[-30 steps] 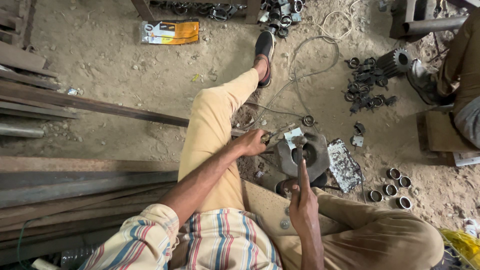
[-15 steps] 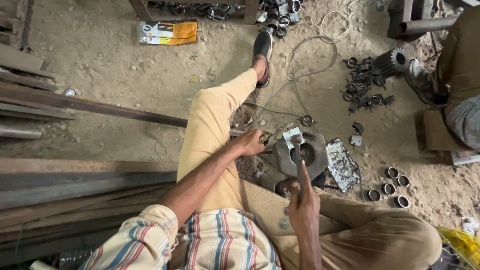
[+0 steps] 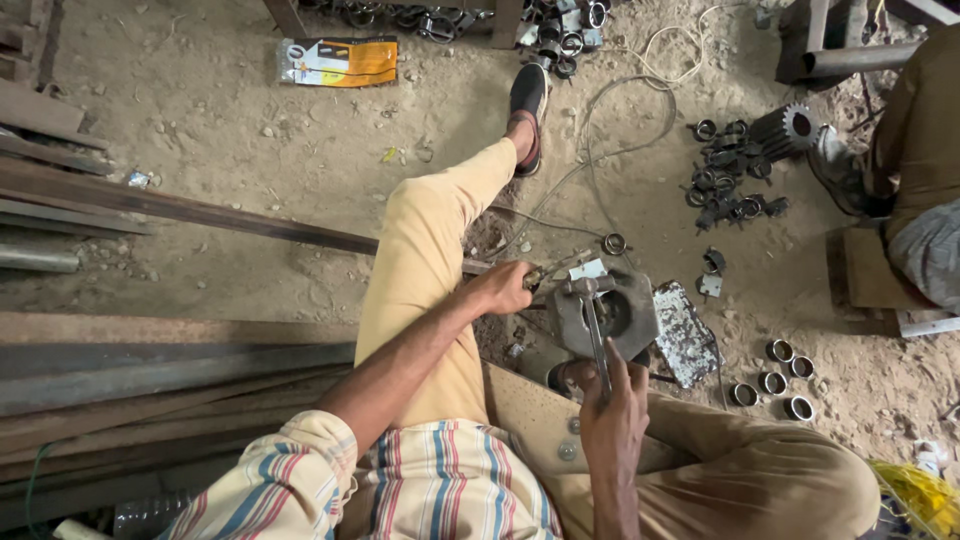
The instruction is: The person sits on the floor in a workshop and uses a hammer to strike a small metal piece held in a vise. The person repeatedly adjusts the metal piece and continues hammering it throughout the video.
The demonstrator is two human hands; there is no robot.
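I sit on a dirt floor with one leg stretched out. My right hand (image 3: 612, 405) grips the handle of a hammer (image 3: 592, 318), whose head rests over a grey metal block with a round hole (image 3: 612, 318). My left hand (image 3: 503, 287) is closed on a small metal part at the block's left edge (image 3: 535, 277). A flat, spattered metal plate (image 3: 683, 332) lies just right of the block.
Long steel bars and angle irons (image 3: 170, 355) lie at left. Metal rings (image 3: 775, 367) sit at right, with more rings and a gear (image 3: 740, 165) farther off. A cable (image 3: 600, 150) loops past my shoe. Another person (image 3: 925, 170) sits at the right edge. An orange packet (image 3: 338, 60) lies ahead.
The hammer head has come down from a raised tilt onto the block. My left hand stays at the block's left edge.
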